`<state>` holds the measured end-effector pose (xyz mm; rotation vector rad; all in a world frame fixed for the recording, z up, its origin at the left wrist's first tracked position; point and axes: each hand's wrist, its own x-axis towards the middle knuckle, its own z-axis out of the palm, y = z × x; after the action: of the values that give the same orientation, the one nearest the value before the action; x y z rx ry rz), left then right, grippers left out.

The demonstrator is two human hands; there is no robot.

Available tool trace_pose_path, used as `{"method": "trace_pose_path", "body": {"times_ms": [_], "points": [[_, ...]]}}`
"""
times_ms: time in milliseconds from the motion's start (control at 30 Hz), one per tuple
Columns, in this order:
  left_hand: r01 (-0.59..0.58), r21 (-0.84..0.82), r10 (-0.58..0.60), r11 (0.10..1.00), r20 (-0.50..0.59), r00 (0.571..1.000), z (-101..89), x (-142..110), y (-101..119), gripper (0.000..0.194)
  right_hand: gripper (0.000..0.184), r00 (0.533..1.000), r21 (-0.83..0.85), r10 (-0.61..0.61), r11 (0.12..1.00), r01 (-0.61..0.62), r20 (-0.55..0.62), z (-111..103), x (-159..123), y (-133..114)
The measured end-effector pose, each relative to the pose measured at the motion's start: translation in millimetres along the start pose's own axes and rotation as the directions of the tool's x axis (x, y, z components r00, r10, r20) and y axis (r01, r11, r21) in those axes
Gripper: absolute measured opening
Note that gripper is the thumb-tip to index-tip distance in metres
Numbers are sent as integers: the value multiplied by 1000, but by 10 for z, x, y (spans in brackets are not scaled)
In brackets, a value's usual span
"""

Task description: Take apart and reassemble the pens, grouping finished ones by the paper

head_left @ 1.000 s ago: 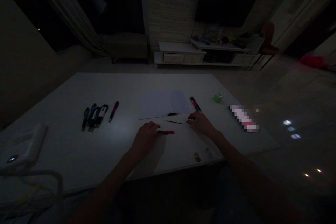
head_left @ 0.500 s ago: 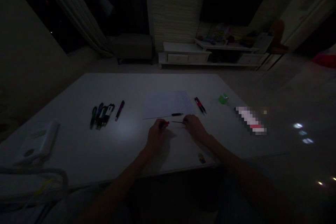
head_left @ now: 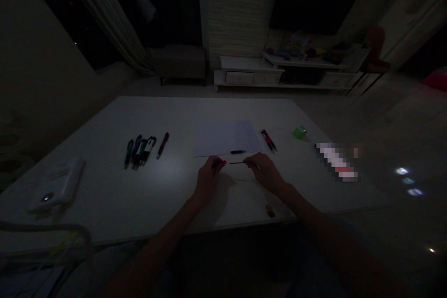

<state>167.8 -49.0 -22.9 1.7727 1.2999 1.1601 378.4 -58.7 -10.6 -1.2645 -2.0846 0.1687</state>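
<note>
My left hand (head_left: 208, 176) is closed around a red-ended pen barrel (head_left: 222, 163), which points to the right. Opposite it, my right hand (head_left: 264, 172) pinches a thin pen refill (head_left: 236, 163), its tip aimed at the barrel's red end with a small gap between them. Just beyond the refill, a short dark pen part (head_left: 238, 152) lies at the near edge of a sheet of paper (head_left: 214, 138) that has writing on its right side. Both hands are just above the white table (head_left: 167, 205). Dim light hides the finer details.
Several pens (head_left: 139, 151) lie grouped at the left, with a purple-and-black pen (head_left: 163, 145) beside them. Two red-and-black pens (head_left: 268, 140) lie right of the paper, near a green container (head_left: 299, 132). A white device (head_left: 59, 184) sits far left; a small object (head_left: 270, 210) lies by the front edge.
The view has shifted slightly. My hands keep their grips, and the refill stays lined up with the red end of the barrel. More of the refill's rear end shows past my right fingers.
</note>
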Motion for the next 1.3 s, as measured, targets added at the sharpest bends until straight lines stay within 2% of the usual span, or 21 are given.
{"method": "trace_pose_path", "body": {"times_ms": [167,367,467,600,733,867,967,1033,1133,1233,1300], "points": [[0,41,0,999,6,1000,11,11,-70,7,16,996,20,-10,1000,12,-91,-21,5,-1],[-29,90,25,995,48,999,15,21,-92,9,16,999,-15,-33,999,33,-33,-20,11,7],[-103,183,73,978,160,984,25,7,-75,9,15,999,5,-53,999,53,8,-4,12,-7],[-250,325,146,912,312,939,22,-39,-65,11,16,994,90,-84,993,77,69,-24,11,-48],[-316,393,168,863,368,915,-2,-75,-48,13,17,987,145,-83,987,63,135,-68,13,-76],[-408,492,209,769,410,888,6,-82,12,17,15,985,203,-39,979,3,171,-40,0,-132],[-473,562,213,679,465,859,26,-72,49,19,15,976,274,49,956,-107,211,8,-5,-206],[-466,594,184,656,473,862,30,-57,53,18,18,963,340,116,920,-196,241,31,15,-222],[-384,598,127,703,426,896,12,-25,36,19,21,956,393,203,878,-273,211,56,93,-110],[-252,538,92,804,306,947,-30,3,13,23,20,955,235,295,928,-290,11,103,194,145],[-188,472,85,861,231,969,-61,14,-2,24,14,971,71,233,971,-228,-61,165,244,311]]}}
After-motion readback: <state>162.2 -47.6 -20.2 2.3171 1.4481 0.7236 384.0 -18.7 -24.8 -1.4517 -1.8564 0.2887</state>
